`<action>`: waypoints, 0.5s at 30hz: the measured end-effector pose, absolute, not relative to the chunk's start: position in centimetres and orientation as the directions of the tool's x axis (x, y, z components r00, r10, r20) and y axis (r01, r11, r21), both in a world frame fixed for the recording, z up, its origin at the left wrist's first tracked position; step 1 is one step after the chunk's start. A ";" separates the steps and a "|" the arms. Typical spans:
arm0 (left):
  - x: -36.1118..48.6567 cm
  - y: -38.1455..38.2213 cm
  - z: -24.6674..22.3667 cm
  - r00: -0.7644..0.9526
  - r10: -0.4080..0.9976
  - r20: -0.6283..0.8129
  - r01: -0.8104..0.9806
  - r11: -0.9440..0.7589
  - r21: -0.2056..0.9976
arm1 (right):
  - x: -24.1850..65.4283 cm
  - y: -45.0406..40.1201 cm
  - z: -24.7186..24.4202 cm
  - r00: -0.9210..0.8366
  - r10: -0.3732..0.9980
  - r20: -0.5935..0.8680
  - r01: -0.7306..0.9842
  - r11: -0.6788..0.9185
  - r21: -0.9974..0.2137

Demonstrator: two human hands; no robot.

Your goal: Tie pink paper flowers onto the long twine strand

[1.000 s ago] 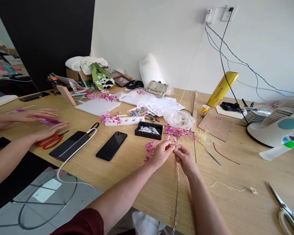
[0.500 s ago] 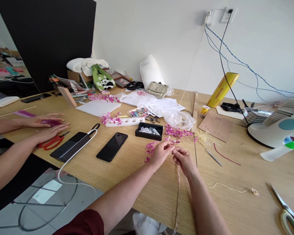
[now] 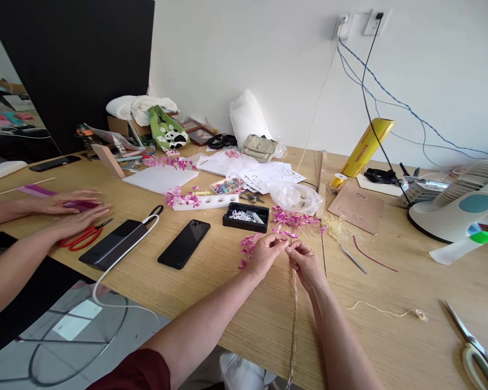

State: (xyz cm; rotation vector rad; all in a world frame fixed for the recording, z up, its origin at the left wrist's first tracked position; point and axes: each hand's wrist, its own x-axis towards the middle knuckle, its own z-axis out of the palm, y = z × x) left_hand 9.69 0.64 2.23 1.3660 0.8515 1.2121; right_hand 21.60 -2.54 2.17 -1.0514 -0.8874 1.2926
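Note:
My left hand [image 3: 266, 253] and my right hand [image 3: 307, 264] meet over the table, thumbs and fingertips pinched together. Just past the left fingers show small pink and white petals of a flower piece [image 3: 288, 234]. From beneath the pinch, a tan twisted cord [image 3: 295, 325] hangs down over the table's front edge. Its upper end is hidden by my fingers. Left of my left hand lies a sprig of pink flowers [image 3: 248, 249]. Beyond both hands are more pink flowers [image 3: 293, 218] and a black box [image 3: 246, 216] of small white pieces.
A phone [image 3: 184, 244], a power bank [image 3: 111, 244] with white cable, and red-handled scissors [image 3: 81, 237] lie leftward. A co-worker's hands [image 3: 77, 211] press on purple material. Rightward are tweezers [image 3: 353, 259], a red strip [image 3: 374, 254], thin string [image 3: 382, 309], large scissors [image 3: 474, 341] and a fan [image 3: 459, 206].
The view has shifted slightly. My hands stay pinched together, and the petals by the left fingertips have turned a little. The co-worker's hands look much the same.

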 end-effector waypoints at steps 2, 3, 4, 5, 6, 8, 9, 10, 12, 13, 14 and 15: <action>9.7 0.6 2.2 0.219 0.958 0.187 -0.121 -0.163 0.979 | 21.6 -2.6 2.2 0.070 0.995 -0.067 -0.310 -0.042 -0.950; 9.7 0.6 2.2 0.215 0.959 0.183 -0.113 -0.162 0.980 | 21.6 -2.6 2.3 0.054 0.996 -0.078 -0.309 -0.058 -0.949; 9.8 0.6 2.2 0.213 0.959 0.184 -0.106 -0.165 0.981 | 21.5 -2.7 2.4 0.037 0.995 -0.089 -0.309 -0.074 -0.948; 9.8 0.6 2.2 0.214 0.958 0.190 -0.101 -0.172 0.980 | 21.5 -2.8 2.5 0.021 0.995 -0.100 -0.311 -0.089 -0.946; 9.8 0.6 2.2 0.216 0.956 0.199 -0.098 -0.182 0.978 | 21.5 -2.9 2.6 0.005 0.994 -0.107 -0.313 -0.100 -0.944; 9.8 0.7 2.2 0.220 0.952 0.214 -0.105 -0.195 0.975 | 21.5 -3.1 2.8 -0.027 0.994 -0.106 -0.309 -0.110 -0.945; 9.8 0.7 2.2 0.224 0.951 0.215 -0.112 -0.194 0.975 | 21.5 -3.1 2.9 -0.045 0.994 -0.104 -0.298 -0.113 -0.948; 9.7 0.7 2.2 0.232 0.949 0.213 -0.117 -0.190 0.975 | 21.5 -3.2 3.0 -0.061 0.993 -0.103 -0.283 -0.116 -0.952; 9.7 0.7 2.2 0.241 0.948 0.209 -0.122 -0.184 0.975 | 21.5 -3.2 3.1 -0.076 0.991 -0.107 -0.249 -0.122 -0.961; 9.7 0.6 2.2 0.244 0.947 0.208 -0.121 -0.183 0.976 | 21.5 -3.2 3.1 -0.070 0.992 -0.109 -0.239 -0.123 -0.963; 9.7 0.6 2.2 0.243 0.948 0.205 -0.120 -0.180 0.976 | 21.5 -3.2 3.1 -0.058 0.992 -0.109 -0.236 -0.120 -0.964; 9.7 0.6 2.2 0.235 0.951 0.199 -0.119 -0.175 0.977 | 21.5 -3.1 3.0 -0.040 0.994 -0.106 -0.237 -0.112 -0.965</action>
